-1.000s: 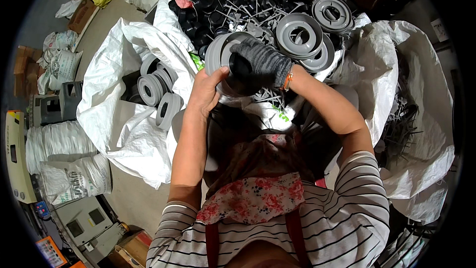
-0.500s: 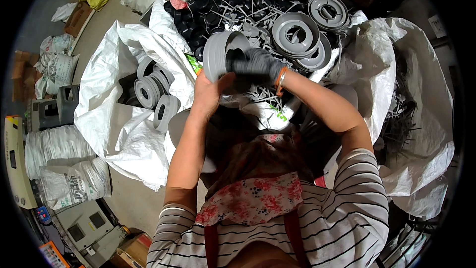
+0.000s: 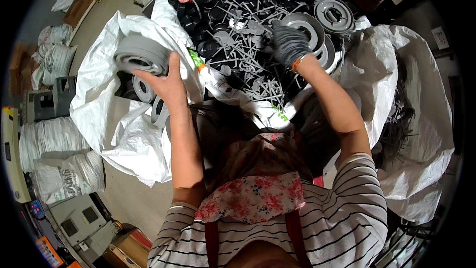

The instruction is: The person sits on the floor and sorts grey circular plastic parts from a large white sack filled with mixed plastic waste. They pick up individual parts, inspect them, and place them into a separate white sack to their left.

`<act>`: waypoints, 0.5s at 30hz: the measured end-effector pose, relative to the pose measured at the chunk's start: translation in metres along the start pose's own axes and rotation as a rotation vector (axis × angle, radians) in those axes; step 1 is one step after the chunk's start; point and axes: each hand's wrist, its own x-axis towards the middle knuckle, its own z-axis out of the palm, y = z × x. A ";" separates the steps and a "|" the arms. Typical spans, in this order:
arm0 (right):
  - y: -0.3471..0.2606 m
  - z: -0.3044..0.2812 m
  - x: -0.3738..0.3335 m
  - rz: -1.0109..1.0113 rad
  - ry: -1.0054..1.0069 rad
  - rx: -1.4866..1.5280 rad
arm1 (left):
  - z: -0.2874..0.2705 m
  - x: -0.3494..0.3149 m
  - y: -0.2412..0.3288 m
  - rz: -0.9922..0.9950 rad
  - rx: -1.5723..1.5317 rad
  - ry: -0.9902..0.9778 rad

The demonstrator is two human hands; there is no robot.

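My bare left hand [image 3: 166, 82] is at the white woven sack [image 3: 134, 141] on the left, thumb and fingers stretched apart. Just beyond its fingers a grey plastic ring part [image 3: 142, 54] hangs tilted over the sack's mouth; it looks loose from the hand, though the thumb is close to its edge. Inside the sack lie more grey rings [image 3: 144, 88]. My right hand [image 3: 291, 45], in a dark grey glove, is over the pile, against the left side of a large grey ring [image 3: 317, 29]. Its fingers are blurred and partly hidden.
Thin grey sprue pieces [image 3: 243, 52] and black plastic parts [image 3: 191, 17] cover the work area. More grey rings [image 3: 333, 16] lie at the back right. Another white sack [image 3: 421, 144] with grey scraps stands on the right. Filled sacks [image 3: 69, 176] and a grey box [image 3: 82, 223] are at far left.
The grey ring part has gone left from the middle to above the left sack, along with my left hand, whose fingers have spread. My right hand has left it and moved right to the pile.
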 end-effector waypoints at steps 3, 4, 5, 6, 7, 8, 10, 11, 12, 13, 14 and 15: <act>0.053 0.037 0.006 0.161 -0.068 -0.178 | 0.011 -0.009 -0.008 -0.105 -0.273 -0.132; 0.063 0.057 0.009 0.074 -0.024 -0.262 | 0.013 -0.012 -0.010 -0.268 -0.404 -0.164; 0.073 0.077 0.013 -0.011 0.020 -0.347 | 0.014 -0.014 -0.012 -0.431 -0.538 -0.197; 0.056 0.082 0.023 0.036 0.025 -0.253 | 0.011 -0.015 -0.013 -0.505 -0.623 -0.292; 0.015 0.050 0.018 0.003 -0.060 -0.175 | 0.005 -0.013 -0.015 -0.575 -0.708 -0.377; 0.001 0.039 0.014 -0.171 -0.002 0.096 | 0.003 -0.011 -0.030 -0.702 -0.703 -0.450; -0.049 0.009 -0.005 -0.582 0.176 0.367 | 0.014 -0.022 -0.017 -0.857 -0.739 -0.354; -0.046 0.035 -0.002 -0.766 0.270 0.382 | 0.019 -0.021 -0.002 -0.977 -0.675 -0.346; -0.073 0.006 -0.006 -0.753 0.039 0.454 | 0.004 -0.016 0.007 -0.847 -0.706 -0.700; -0.102 -0.023 -0.009 -0.752 -0.189 0.525 | -0.001 -0.012 0.000 -0.861 -0.742 -0.548; -0.096 0.001 0.011 -0.746 0.041 0.469 | 0.003 -0.008 -0.009 -0.874 -0.786 -0.423; -0.089 0.025 0.032 -0.738 0.269 0.409 | 0.004 -0.004 -0.015 -0.885 -0.827 -0.294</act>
